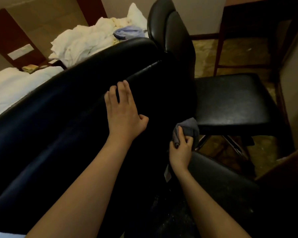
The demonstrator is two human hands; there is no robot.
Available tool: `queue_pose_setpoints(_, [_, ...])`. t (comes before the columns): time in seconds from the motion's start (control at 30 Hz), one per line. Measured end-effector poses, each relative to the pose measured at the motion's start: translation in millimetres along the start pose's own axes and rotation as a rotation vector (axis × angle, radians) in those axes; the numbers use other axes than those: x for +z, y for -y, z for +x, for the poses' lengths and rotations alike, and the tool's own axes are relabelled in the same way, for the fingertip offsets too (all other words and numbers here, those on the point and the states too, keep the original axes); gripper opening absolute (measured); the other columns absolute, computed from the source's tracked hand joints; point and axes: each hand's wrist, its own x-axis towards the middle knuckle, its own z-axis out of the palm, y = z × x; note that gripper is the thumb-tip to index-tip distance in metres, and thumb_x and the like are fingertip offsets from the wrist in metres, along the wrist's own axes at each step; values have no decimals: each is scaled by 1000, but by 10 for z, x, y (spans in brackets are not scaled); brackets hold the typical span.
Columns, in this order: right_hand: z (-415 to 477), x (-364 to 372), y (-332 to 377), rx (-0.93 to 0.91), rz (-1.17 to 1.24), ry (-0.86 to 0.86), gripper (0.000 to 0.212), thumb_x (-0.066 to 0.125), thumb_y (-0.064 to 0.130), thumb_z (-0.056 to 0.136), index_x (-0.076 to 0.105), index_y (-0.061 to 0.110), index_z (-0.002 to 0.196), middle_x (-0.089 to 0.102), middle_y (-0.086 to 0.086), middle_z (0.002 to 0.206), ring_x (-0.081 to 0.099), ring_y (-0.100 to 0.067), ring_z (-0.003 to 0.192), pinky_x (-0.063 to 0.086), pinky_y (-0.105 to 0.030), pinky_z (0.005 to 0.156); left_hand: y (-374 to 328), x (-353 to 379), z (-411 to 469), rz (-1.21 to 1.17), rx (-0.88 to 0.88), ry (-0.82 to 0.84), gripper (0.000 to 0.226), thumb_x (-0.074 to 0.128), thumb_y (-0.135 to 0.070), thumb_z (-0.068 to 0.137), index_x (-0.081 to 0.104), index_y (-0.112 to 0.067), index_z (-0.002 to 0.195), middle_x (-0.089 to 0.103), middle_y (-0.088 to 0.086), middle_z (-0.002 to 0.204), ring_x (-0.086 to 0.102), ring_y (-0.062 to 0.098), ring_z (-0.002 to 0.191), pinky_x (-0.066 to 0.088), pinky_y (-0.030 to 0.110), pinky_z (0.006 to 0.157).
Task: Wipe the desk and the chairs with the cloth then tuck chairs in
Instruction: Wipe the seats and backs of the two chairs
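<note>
A large black leather chair back (62, 121) fills the left and middle of the head view, very close to me. My left hand (124, 110) lies flat on it with fingers apart, holding nothing. My right hand (181, 150) is shut on a bunched grey cloth (187, 127), pressed against the chair's right edge low down. Beyond stands a second black chair, with its back (172, 31) upright and its flat seat (230, 100) to the right. A black padded surface (222, 177) lies under my right forearm.
A wooden desk (248, 7) with dark red legs stands at the back right over patterned carpet (239, 54). A bed (10, 86) with a pile of white towels (86, 42) and a blue cloth (129, 32) lies at the left. A wooden panel (292, 83) borders the right.
</note>
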Motion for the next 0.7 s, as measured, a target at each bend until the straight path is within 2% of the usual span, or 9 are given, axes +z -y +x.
queue_pose_setpoints(0.07, [-193, 133, -211, 95, 43, 28, 56, 51, 9, 95, 34, 24, 145, 35, -8, 137, 46, -24, 121, 38, -33, 100, 35, 24, -19, -1, 16, -11, 98, 57, -43, 79, 3, 4, 146, 12, 20, 149, 13, 39, 136, 6, 46, 115])
queue_pose_setpoints(0.13, [-317, 206, -376, 187, 122, 38, 54, 50, 6, 95, 34, 20, 145, 38, -11, 133, 47, -28, 120, 38, -34, 100, 54, 39, -15, 0, 31, -29, 98, 57, -43, 79, 4, 4, 146, 12, 21, 149, 13, 39, 136, 6, 47, 114])
queue_pose_setpoints(0.23, [-331, 153, -501, 280, 155, 57, 52, 47, 6, 97, 33, 17, 145, 41, -16, 128, 48, -31, 117, 36, -28, 94, 28, 40, -1, -6, 37, -25, 99, 58, -44, 80, 2, 4, 146, 11, 21, 149, 12, 39, 137, 4, 46, 115])
queue_pose_setpoints(0.37, [-235, -7, -467, 279, 200, -43, 47, 47, 7, 97, 41, 19, 142, 46, -16, 131, 50, -30, 117, 38, -30, 96, 28, 62, -9, 11, 55, -44, 100, 58, -45, 80, 2, 4, 146, 12, 22, 149, 13, 40, 136, 5, 47, 115])
queue_pose_setpoints(0.47, [-74, -115, -277, 186, 251, -88, 49, 46, 8, 97, 39, 22, 143, 38, -10, 140, 43, -25, 126, 35, -35, 108, 36, 107, -34, 21, 82, -68, 96, 58, -40, 79, 5, 2, 147, 12, 24, 151, 13, 40, 139, 1, 48, 116])
queue_pose_setpoints(0.53, [8, -109, -135, 100, 230, -67, 53, 49, 6, 95, 36, 22, 144, 34, -7, 142, 39, -21, 129, 30, -28, 109, -5, 255, -132, 102, 271, -130, 86, 55, -32, 74, 20, 1, 146, 25, 24, 150, 25, 39, 138, 6, 48, 116])
queue_pose_setpoints(0.6, [8, -53, -77, 71, 160, -76, 55, 51, 6, 94, 35, 22, 145, 33, -5, 143, 36, -18, 132, 27, -16, 101, -92, 452, -327, 240, 537, -145, 77, 49, -31, 70, 38, -3, 141, 37, 21, 145, 39, 36, 132, 15, 48, 114])
queue_pose_setpoints(0.63, [-18, -33, -79, 66, 135, -73, 56, 52, 6, 94, 34, 22, 145, 32, -5, 144, 34, -18, 133, 26, -14, 98, -133, 540, -443, 291, 637, -41, 73, 46, -30, 76, 34, -5, 143, 30, 20, 150, 32, 35, 137, 10, 47, 115])
queue_pose_setpoints(0.7, [-81, 7, -115, 46, 120, -66, 57, 52, 4, 94, 34, 21, 145, 33, -6, 144, 35, -19, 132, 27, -14, 96, -147, 739, -626, 342, 684, 210, 70, 40, -32, 91, 10, -9, 150, -1, 17, 157, 1, 34, 145, -7, 45, 116])
